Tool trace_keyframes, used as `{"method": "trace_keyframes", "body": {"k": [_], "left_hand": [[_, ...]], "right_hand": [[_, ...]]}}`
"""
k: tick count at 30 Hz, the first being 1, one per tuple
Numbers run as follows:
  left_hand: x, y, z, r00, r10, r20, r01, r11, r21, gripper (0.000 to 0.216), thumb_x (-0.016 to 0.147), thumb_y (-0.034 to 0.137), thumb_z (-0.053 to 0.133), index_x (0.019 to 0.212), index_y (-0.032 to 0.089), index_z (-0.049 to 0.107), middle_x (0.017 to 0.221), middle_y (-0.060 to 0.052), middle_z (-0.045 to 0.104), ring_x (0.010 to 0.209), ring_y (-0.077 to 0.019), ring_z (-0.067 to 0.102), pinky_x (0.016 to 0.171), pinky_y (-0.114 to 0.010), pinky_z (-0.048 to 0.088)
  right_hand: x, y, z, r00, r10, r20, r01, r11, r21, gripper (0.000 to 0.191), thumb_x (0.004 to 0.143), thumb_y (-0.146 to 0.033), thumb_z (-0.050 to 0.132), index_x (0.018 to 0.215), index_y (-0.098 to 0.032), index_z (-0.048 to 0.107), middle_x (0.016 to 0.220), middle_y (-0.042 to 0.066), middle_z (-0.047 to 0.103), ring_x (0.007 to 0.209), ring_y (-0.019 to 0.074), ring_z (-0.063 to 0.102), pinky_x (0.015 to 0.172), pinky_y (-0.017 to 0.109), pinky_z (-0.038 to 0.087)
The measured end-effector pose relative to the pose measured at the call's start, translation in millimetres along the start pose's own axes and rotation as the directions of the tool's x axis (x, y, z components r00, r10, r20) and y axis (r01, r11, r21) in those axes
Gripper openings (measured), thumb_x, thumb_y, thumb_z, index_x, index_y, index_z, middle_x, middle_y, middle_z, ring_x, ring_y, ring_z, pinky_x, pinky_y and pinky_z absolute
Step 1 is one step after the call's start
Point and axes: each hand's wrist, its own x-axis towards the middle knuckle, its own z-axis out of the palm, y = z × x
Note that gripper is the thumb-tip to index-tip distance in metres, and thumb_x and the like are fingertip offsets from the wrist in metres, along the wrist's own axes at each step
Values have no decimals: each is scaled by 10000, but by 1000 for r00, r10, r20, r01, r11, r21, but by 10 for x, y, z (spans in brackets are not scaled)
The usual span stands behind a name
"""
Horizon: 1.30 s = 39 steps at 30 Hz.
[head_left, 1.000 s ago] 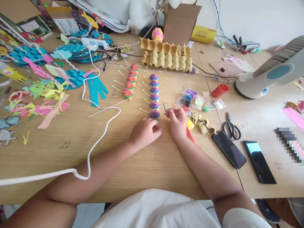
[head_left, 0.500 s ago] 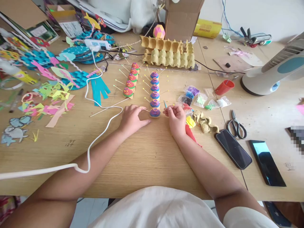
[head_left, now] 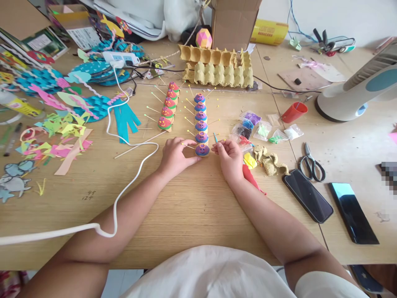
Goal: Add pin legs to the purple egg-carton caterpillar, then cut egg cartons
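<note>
A row of blue-and-purple egg-carton bumps (head_left: 201,126) with small faces stands in front of me, pointing away, with thin yellow-tipped sticks poking out of both sides. My left hand (head_left: 176,156) is beside its nearest bump, thumb and index finger spread apart, the thumb tip close to the base. On the other side, my right hand (head_left: 230,156) pinches a thin yellow-tipped stick close to that same bump; the fingers partly hide the stick. To the left is a similar red-and-green egg-carton row (head_left: 168,111), also with sticks in it.
Egg cartons (head_left: 223,75) lie at the back. Clay packets (head_left: 245,129), scissors (head_left: 311,163) and two phones (head_left: 308,198) are to the right, near a red cup (head_left: 294,112). A white cable (head_left: 115,198) crosses my left forearm; paper scraps (head_left: 62,136) cover the left side.
Both hands have stayed at the nearest bump. My left thumb is slightly closer to its base, and the right fingers remain pinched. The whole view has shifted a little.
</note>
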Motion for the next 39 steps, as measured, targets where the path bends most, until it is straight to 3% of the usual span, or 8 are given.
{"method": "trace_keyframes", "body": {"k": [12,39], "left_hand": [[6,29,-20,998,-34,61,33,999,11,474,711,506,871,1146,359,753,1095,-49,679,1113,-313,582,999,-458,440],[-6,5,-24,999,-4,36,5,1000,-5,407,762,499,836,1135,357,759,1073,-49,678,1087,-284,594,1012,-426,435]], "right_hand": [[23,32,18,1000,26,-5,-26,1000,6,264,799,-417,753,875,-237,576,855,4,711,821,172,725,817,337,591],[-7,3,24,999,13,40,-6,986,-166,186,839,-405,701,859,-251,598,833,8,695,797,177,685,778,340,579]]}}
